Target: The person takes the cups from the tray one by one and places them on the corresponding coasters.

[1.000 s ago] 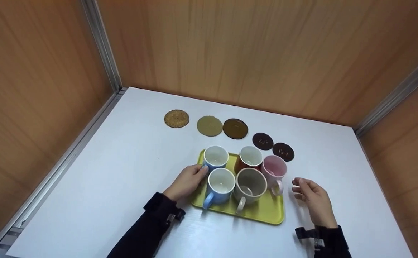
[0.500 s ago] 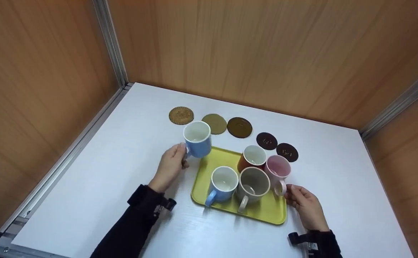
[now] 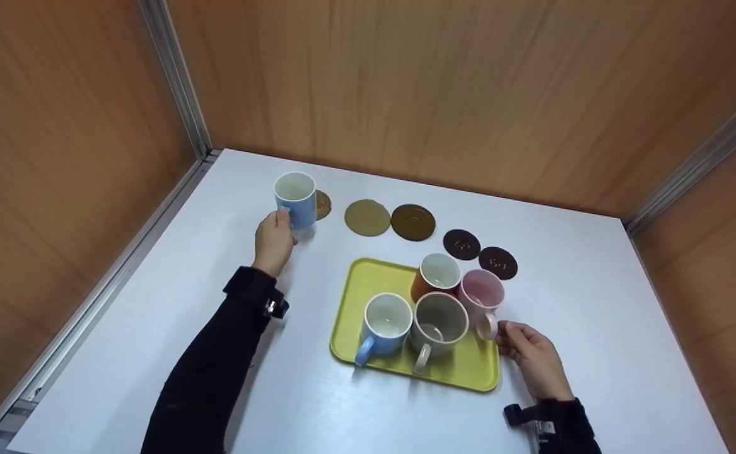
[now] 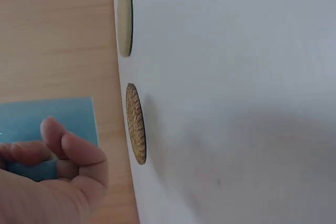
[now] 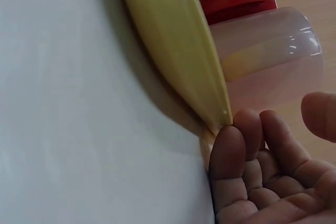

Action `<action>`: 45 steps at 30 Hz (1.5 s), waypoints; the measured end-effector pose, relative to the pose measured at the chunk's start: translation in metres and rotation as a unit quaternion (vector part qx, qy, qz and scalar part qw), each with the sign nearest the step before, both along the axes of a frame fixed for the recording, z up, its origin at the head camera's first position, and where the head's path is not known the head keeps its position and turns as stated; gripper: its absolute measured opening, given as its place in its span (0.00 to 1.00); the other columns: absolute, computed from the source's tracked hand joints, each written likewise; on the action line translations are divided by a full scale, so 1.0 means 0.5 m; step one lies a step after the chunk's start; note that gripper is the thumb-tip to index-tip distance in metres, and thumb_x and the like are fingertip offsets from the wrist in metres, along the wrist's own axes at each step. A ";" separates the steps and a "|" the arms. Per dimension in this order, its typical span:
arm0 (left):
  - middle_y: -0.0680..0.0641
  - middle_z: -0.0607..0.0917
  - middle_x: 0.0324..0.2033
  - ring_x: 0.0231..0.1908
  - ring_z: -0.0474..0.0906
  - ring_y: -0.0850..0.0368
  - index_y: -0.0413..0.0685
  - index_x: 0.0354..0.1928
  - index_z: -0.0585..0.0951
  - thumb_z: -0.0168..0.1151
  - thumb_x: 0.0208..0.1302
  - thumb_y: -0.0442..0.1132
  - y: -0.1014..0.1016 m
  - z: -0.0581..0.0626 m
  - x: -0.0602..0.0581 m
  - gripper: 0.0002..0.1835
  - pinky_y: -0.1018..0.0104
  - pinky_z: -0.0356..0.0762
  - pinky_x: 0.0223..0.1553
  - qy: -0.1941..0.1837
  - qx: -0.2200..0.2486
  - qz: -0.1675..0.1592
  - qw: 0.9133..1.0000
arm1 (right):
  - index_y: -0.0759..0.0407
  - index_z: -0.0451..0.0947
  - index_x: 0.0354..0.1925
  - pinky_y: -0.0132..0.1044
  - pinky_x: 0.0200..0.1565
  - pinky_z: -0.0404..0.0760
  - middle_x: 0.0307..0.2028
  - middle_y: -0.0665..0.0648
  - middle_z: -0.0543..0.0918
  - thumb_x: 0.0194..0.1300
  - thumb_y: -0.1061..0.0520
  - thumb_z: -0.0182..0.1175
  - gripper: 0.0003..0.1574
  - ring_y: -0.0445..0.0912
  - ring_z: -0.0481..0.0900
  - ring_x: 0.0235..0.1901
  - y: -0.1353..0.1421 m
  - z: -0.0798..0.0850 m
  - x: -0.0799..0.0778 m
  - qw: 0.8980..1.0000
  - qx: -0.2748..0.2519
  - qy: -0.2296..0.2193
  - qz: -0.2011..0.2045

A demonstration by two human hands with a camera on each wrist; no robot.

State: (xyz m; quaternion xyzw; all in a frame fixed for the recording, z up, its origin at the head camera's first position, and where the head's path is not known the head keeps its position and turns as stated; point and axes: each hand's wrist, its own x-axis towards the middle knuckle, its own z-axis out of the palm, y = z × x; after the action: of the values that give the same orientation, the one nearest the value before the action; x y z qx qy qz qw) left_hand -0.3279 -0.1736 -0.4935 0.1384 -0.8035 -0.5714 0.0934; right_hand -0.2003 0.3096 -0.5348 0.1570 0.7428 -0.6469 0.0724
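My left hand (image 3: pixel 274 243) grips a light-blue mug (image 3: pixel 303 210) by its handle, holding it upright above the table. In the left wrist view, my curled fingers wrap the mug's handle, and a woven coaster (image 4: pixel 135 123) lies below and beside it. On the yellow tray (image 3: pixel 362 277) stand a second blue mug (image 3: pixel 388 334), a grey mug (image 3: pixel 440 331), a pink mug (image 3: pixel 478 310) and a red-brown mug with a white inside (image 3: pixel 438 274). My right hand (image 3: pixel 535 359) touches the tray's right edge near the pink mug's handle. Its thumb stays apart from the tray in the right wrist view.
Right of the woven coaster, a tan coaster (image 3: pixel 368 218) and a brown coaster (image 3: pixel 413 222) lie side by side. Two dark coasters (image 3: pixel 461 244) sit behind the tray. Wooden panels (image 3: pixel 405 94) enclose the white table (image 3: pixel 216 208) at the back and sides.
My left hand has lifted the blue mug off the tray and carried it left and away, close to the woven coaster. My right hand has moved left to the tray's edge.
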 end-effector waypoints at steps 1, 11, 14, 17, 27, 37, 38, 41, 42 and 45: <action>0.49 0.77 0.25 0.27 0.74 0.58 0.39 0.41 0.74 0.33 0.89 0.52 0.003 -0.001 -0.012 0.27 0.65 0.70 0.34 -0.004 0.008 0.005 1.000 | 0.70 0.75 0.66 0.30 0.53 0.86 0.45 0.48 0.88 0.85 0.50 0.54 0.26 0.39 0.85 0.48 -0.001 -0.001 0.001 1.000 -0.003 0.002 -0.001; 0.29 0.82 0.62 0.64 0.78 0.37 0.28 0.59 0.78 0.31 0.89 0.47 0.000 -0.040 -0.072 0.30 0.48 0.73 0.68 0.001 0.046 0.102 0.994 | 0.68 0.77 0.64 0.31 0.52 0.86 0.46 0.51 0.88 0.85 0.50 0.53 0.25 0.41 0.85 0.48 -0.028 -0.013 0.012 1.000 0.004 -0.005 0.010; 0.28 0.83 0.53 0.56 0.80 0.35 0.28 0.54 0.78 0.31 0.89 0.47 -0.005 -0.049 -0.074 0.30 0.47 0.76 0.64 -0.003 0.038 0.114 0.993 | 0.68 0.78 0.64 0.32 0.53 0.86 0.46 0.51 0.88 0.85 0.50 0.54 0.24 0.41 0.86 0.48 -0.032 -0.011 0.017 1.000 0.003 -0.002 0.015; 0.28 0.83 0.52 0.54 0.81 0.35 0.28 0.55 0.78 0.31 0.89 0.47 -0.006 -0.054 -0.077 0.30 0.46 0.78 0.62 -0.002 0.033 0.112 0.993 | 0.68 0.78 0.63 0.32 0.53 0.86 0.46 0.52 0.88 0.85 0.50 0.55 0.24 0.41 0.86 0.48 -0.036 -0.007 0.021 1.000 -0.005 0.004 0.016; 0.25 0.82 0.62 0.67 0.78 0.32 0.26 0.62 0.77 0.34 0.89 0.43 -0.015 -0.069 -0.088 0.28 0.45 0.72 0.72 0.006 -0.031 0.098 0.995 | 0.68 0.79 0.62 0.32 0.53 0.86 0.46 0.52 0.88 0.85 0.52 0.55 0.22 0.42 0.86 0.48 -0.055 -0.012 0.021 1.000 -0.008 0.006 0.018; 0.29 0.71 0.67 0.66 0.75 0.37 0.32 0.67 0.69 0.40 0.87 0.45 -0.025 -0.063 -0.054 0.23 0.48 0.74 0.67 -0.002 0.003 0.107 0.994 | 0.69 0.79 0.61 0.32 0.52 0.86 0.46 0.52 0.88 0.84 0.52 0.56 0.22 0.42 0.86 0.48 -0.074 -0.019 0.002 0.999 -0.010 0.012 0.033; 0.30 0.69 0.69 0.69 0.73 0.37 0.32 0.68 0.68 0.43 0.87 0.46 -0.020 -0.058 -0.039 0.23 0.47 0.71 0.70 0.007 -0.012 0.109 0.994 | 0.69 0.80 0.61 0.32 0.52 0.86 0.46 0.52 0.88 0.84 0.52 0.56 0.22 0.42 0.86 0.48 -0.076 -0.019 0.001 0.999 -0.008 0.013 0.034; 0.30 0.72 0.65 0.63 0.75 0.36 0.33 0.65 0.71 0.51 0.84 0.46 0.010 -0.043 0.038 0.23 0.47 0.72 0.67 0.058 -0.044 0.093 0.993 | 0.69 0.79 0.61 0.32 0.52 0.86 0.46 0.52 0.88 0.84 0.52 0.56 0.22 0.41 0.86 0.48 -0.080 -0.018 0.002 0.999 -0.008 0.010 0.038; 0.32 0.75 0.61 0.58 0.77 0.38 0.34 0.62 0.74 0.54 0.83 0.46 0.024 -0.038 0.075 0.21 0.50 0.75 0.63 0.071 -0.048 0.069 0.994 | 0.69 0.79 0.61 0.32 0.52 0.86 0.45 0.51 0.88 0.84 0.52 0.56 0.22 0.41 0.86 0.47 -0.080 -0.018 0.003 0.999 -0.009 0.008 0.040; 0.38 0.84 0.45 0.39 0.79 0.47 0.38 0.49 0.80 0.60 0.80 0.45 0.070 -0.024 0.196 0.15 0.60 0.77 0.45 0.085 -0.054 -0.038 0.994 | 0.69 0.79 0.61 0.32 0.53 0.86 0.45 0.51 0.88 0.84 0.52 0.56 0.22 0.41 0.86 0.48 -0.079 -0.013 0.002 0.999 -0.011 0.004 0.049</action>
State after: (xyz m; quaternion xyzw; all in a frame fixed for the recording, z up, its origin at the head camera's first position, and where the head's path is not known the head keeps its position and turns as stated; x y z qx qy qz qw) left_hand -0.2300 -0.1384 -0.5052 0.0537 -0.8272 -0.5399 0.1466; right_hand -0.1995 0.2701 -0.5414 0.1168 0.7429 -0.6511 0.1028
